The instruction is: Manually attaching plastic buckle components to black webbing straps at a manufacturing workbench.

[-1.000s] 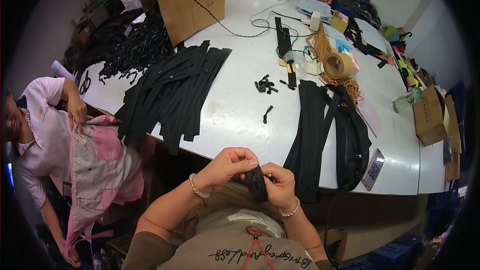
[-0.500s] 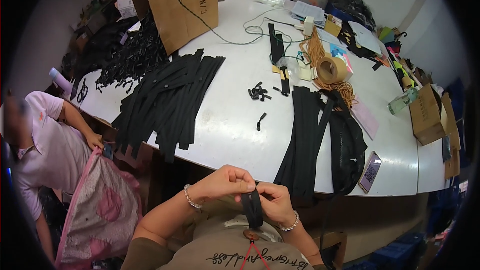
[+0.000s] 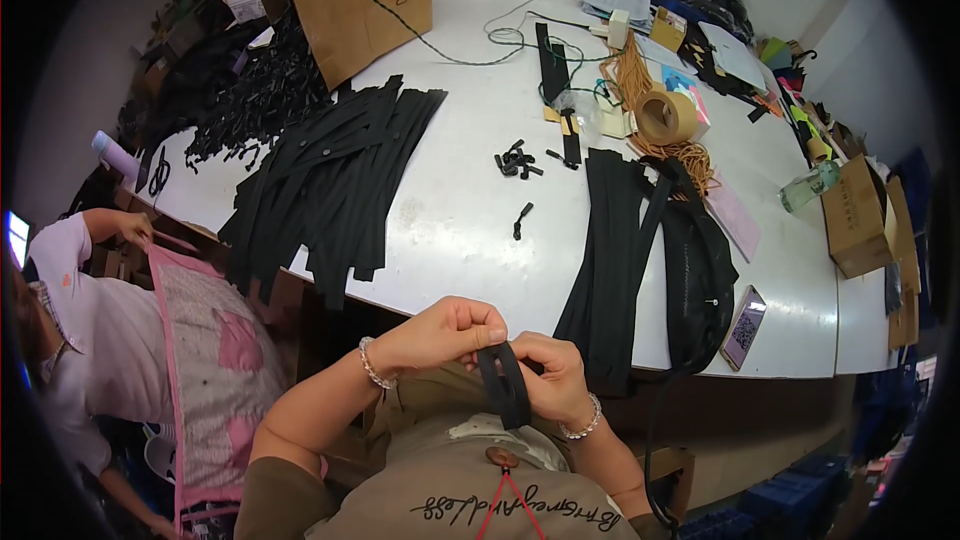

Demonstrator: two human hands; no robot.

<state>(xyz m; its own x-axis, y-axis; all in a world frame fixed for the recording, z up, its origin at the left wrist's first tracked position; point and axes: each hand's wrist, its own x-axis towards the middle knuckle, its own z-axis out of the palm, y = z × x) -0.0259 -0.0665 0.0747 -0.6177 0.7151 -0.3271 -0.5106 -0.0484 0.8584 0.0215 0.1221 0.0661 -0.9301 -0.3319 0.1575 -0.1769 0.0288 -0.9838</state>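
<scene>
Left fingers [image 3: 468,323] and right fingers [image 3: 542,352] held a narrow, drooping, looped black fabric strip [image 3: 515,406] beside the white surface [image 3: 450,250].

The strip [image 3: 514,412] is black, like the straps [image 3: 610,270] over the white table's [image 3: 450,230] near edge; the apron [image 3: 196,325] near its left corner, speckled grey, pink-patched.

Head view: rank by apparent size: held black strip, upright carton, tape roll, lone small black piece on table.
1. Upright carton
2. Held black strip and tape roll: too close to rank, strip nearer camera
3. Lone small black piece
</scene>
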